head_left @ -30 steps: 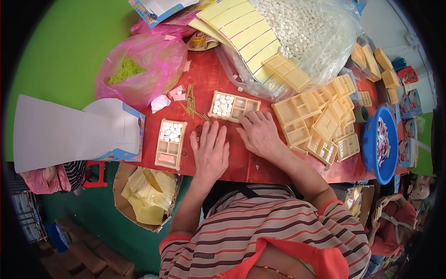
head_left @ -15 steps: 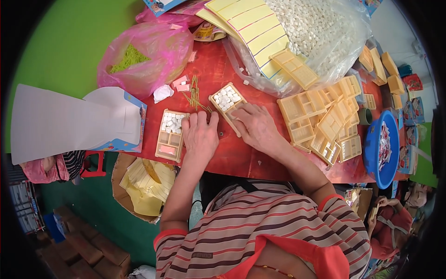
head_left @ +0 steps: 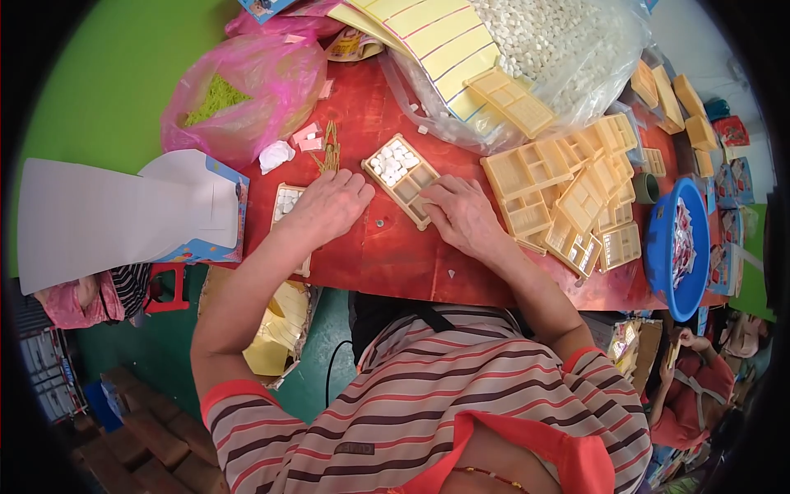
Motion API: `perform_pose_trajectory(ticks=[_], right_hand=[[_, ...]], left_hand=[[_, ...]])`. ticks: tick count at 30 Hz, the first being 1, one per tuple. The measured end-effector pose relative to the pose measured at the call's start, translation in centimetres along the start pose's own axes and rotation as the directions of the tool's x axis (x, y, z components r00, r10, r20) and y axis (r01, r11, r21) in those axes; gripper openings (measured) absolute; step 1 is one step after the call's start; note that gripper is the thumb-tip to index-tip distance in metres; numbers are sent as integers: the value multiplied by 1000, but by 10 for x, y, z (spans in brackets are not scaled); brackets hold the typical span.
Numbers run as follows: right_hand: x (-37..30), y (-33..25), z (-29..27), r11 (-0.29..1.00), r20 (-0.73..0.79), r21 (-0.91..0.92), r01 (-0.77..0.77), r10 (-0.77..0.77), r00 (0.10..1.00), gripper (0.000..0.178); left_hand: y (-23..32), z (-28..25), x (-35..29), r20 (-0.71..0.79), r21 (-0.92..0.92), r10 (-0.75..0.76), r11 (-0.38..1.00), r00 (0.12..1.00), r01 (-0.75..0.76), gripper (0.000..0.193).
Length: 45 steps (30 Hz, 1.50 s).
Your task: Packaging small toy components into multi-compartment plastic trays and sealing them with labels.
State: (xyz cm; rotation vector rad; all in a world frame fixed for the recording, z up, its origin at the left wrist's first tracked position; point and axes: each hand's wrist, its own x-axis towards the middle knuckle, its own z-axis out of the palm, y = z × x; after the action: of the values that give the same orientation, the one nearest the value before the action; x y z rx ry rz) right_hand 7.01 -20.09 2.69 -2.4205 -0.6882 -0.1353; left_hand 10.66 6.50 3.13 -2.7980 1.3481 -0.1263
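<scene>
A cream plastic compartment tray [head_left: 409,193] lies tilted on the red table, its far compartment filled with small white pieces [head_left: 395,161]. My right hand [head_left: 463,216] grips this tray's right edge, thumb and fingers closed on it. To the left, my left hand [head_left: 336,206] is closed with the fingers curled down beside a bunch of thin olive-brown sticks [head_left: 331,148]; what it pinches is hidden. A second cream tray [head_left: 287,198], also with white pieces, lies partly under my left wrist and forearm. Pink slips [head_left: 308,137] and a crumpled white paper [head_left: 276,156] rest near the sticks.
Cream trays [head_left: 584,198] are heaped at the right, beside a blue basin [head_left: 680,247] of small packets. A clear bag of white pieces [head_left: 568,49] and a pink bag of green bits [head_left: 271,90] stand behind. A white-and-blue carton [head_left: 197,198] stands left. A co-worker [head_left: 691,387] is at the far right.
My left hand has moved left and away from me, now covering part of the left tray. The right hand stays at the right tray's edge. The whole view has shifted slightly.
</scene>
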Motion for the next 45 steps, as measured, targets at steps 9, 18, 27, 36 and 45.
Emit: perform_pose_trajectory(ticks=[9, 18, 27, 36, 45], right_hand=[[-9, 8, -9, 972, -165, 196, -127, 161, 973, 22], [-6, 6, -5, 921, 10, 352, -164, 172, 985, 19], [72, -8, -2, 990, -124, 119, 76, -61, 990, 13], [182, -27, 94, 864, 159, -302, 404, -372, 915, 15], [140, -20, 14, 914, 39, -190, 358, -357, 933, 9]], left_hand=[[1, 1, 8, 4, 7, 47, 999, 999, -47, 7], [81, -2, 44, -263, -163, -139, 982, 955, 98, 8], [92, 18, 39, -289, -122, -229, 972, 930, 201, 17], [102, 27, 21, -360, -238, -299, 945, 884, 223, 36], [91, 19, -13, -334, -174, -334, 941, 881, 290, 41]])
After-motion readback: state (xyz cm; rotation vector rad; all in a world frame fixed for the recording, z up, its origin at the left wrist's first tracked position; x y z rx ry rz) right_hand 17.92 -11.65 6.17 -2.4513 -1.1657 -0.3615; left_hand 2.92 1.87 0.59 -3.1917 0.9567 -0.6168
